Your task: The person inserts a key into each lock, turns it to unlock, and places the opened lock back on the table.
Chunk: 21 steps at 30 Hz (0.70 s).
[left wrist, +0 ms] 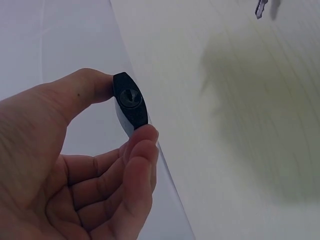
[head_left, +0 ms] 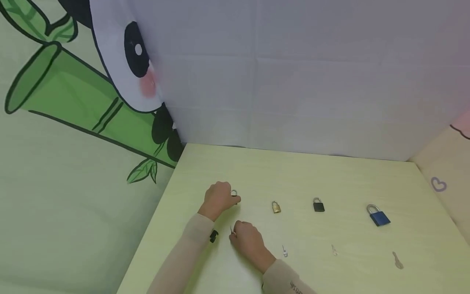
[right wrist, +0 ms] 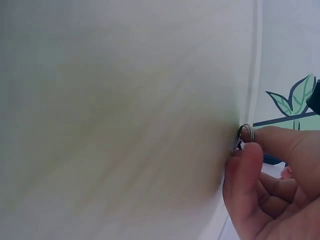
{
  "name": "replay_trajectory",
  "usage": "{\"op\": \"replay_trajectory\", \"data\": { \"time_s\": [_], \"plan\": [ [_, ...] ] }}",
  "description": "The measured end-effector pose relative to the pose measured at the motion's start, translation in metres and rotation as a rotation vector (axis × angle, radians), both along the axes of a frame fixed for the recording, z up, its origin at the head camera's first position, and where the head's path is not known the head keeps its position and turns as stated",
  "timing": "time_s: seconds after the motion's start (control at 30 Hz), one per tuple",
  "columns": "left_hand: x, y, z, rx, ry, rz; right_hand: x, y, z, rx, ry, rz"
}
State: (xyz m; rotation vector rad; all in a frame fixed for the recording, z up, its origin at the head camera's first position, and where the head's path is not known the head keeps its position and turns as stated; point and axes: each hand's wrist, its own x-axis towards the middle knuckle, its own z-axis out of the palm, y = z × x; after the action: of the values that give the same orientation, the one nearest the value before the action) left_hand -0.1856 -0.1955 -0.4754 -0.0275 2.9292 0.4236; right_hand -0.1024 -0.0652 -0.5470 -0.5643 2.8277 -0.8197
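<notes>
My left hand [head_left: 219, 200] pinches a small black padlock [left wrist: 131, 102] between thumb and fingertips. Its keyhole end faces the left wrist camera, and in the head view the metal shackle points away, with most of the body hidden by the fingers. Nearer the body, my right hand [head_left: 249, 241] pinches a small key [head_left: 231, 230] whose blade sticks up past the fingertips. A key ring [right wrist: 248, 133] shows at those fingers in the right wrist view. At the top of the left wrist view, the key's tip [left wrist: 260, 9] appears apart from the padlock.
On the table [head_left: 315, 269] a brass padlock [head_left: 276, 207], a black padlock [head_left: 318, 205] and a blue padlock [head_left: 380, 217] lie in a row. Closer to me lie a small key [head_left: 284, 251], another key [head_left: 334, 250] and a larger key [head_left: 397, 260]. A pale wall [head_left: 293, 102] rises behind.
</notes>
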Motion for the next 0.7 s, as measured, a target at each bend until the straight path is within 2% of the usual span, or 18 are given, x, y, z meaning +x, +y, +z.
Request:
{"op": "replay_trajectory", "data": {
  "time_s": [0.2, 0.37, 0.57, 0.7],
  "plan": [
    [0.019, 0.021, -0.001, 0.011, -0.004, -0.066, 0.031, 0.017, 0.002, -0.019, -0.008, -0.063],
    [0.021, 0.013, -0.003, 0.005, -0.002, -0.087, 0.034, 0.011, -0.003, -0.075, -0.017, -0.059],
    [0.025, 0.002, -0.003, 0.011, 0.023, -0.105, 0.035, 0.006, -0.011, -0.283, -0.082, -0.042],
    [0.027, -0.005, -0.004, 0.02, 0.015, -0.109, 0.037, 0.004, -0.012, -0.454, -0.189, -0.077]
  ]
}}
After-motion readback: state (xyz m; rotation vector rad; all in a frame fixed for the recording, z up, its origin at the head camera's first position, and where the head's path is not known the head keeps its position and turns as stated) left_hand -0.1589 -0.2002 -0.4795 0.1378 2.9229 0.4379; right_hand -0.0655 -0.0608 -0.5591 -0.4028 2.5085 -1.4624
